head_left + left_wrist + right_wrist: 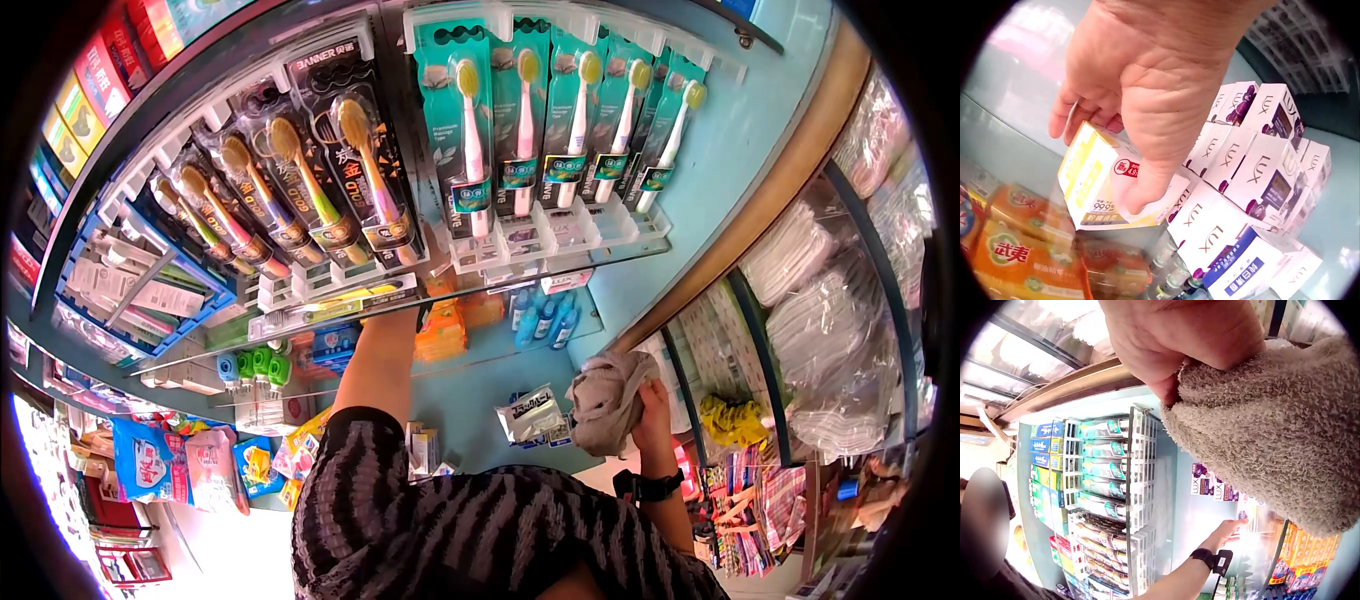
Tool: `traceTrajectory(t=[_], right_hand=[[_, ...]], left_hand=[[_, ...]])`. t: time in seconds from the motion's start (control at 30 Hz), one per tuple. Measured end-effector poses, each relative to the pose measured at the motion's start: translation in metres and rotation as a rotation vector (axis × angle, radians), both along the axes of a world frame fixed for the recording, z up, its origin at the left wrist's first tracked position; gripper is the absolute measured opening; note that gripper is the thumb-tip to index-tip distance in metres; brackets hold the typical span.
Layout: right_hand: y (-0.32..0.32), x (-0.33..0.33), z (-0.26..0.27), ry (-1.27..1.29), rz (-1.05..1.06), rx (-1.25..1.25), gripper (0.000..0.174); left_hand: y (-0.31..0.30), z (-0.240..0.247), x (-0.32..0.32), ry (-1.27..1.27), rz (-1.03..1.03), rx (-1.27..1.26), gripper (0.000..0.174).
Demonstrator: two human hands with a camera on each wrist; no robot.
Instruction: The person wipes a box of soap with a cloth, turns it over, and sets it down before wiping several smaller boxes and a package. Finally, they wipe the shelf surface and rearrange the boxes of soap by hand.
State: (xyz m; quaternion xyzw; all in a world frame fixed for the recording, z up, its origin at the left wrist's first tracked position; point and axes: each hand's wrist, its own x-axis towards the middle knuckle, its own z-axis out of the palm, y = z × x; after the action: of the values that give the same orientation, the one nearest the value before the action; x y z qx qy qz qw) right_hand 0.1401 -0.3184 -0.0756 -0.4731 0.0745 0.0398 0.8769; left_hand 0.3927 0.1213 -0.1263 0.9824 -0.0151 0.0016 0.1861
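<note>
My left hand (1147, 94) grips a white and yellow soap box (1107, 181), thumb on its front face and fingers behind. Beside it on the shelf are stacked white LUX soap boxes (1229, 162), with a blue-labelled box (1241, 265) at their front. In the head view the glass shelf and toothbrush packs hide this hand; only the forearm shows below. My right hand (652, 415) holds a bunched grey-beige towel (605, 402), whose looped pile fills much of the right wrist view.
Toothbrush packs in clear racks (550, 235) stand on the glass shelf (400, 320) above the left arm. Orange soap packs (1029, 259) and blue bottles (550, 320) sit below it. A silver packet (535, 415) lies near the towel. Bagged goods (830, 330) line the right side.
</note>
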Motion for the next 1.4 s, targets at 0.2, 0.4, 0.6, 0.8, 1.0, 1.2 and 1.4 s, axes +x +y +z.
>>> traceTrajectory(t=[0.2, 0.4, 0.6, 0.8, 1.0, 1.2, 1.4], right_hand=[[0.016, -0.002, 0.003, -0.058, 0.048, 0.048, 0.038], [0.038, 0.003, 0.008, -0.083, 0.179, 0.013, 0.039], [0.04, 0.0, 0.005, -0.091, 0.217, 0.049, 0.036], [0.039, -0.011, -0.002, -0.144, 0.206, 0.137, 0.037], [0.045, -0.044, 0.008, -0.132, 0.186, 0.071, 0.038], [0.029, -0.059, 0.006, -0.053, 0.187, 0.037, 0.038], [0.004, -0.045, 0.011, -0.016, 0.237, 0.009, 0.037]], left_hand=[[0.001, -0.007, -0.055, 0.016, -0.056, -0.246, 0.075], [-0.022, 0.034, -0.162, -0.01, 0.056, -0.648, 0.073], [-0.04, 0.066, -0.271, 0.176, 0.045, -0.83, 0.074], [-0.06, -0.003, -0.313, 0.308, 0.155, -0.548, 0.082], [-0.085, -0.104, -0.324, 0.318, 0.193, -0.414, 0.083], [-0.102, -0.163, -0.321, 0.436, 0.285, -0.294, 0.082], [-0.126, -0.186, -0.315, 0.415, 0.434, -0.23, 0.077]])
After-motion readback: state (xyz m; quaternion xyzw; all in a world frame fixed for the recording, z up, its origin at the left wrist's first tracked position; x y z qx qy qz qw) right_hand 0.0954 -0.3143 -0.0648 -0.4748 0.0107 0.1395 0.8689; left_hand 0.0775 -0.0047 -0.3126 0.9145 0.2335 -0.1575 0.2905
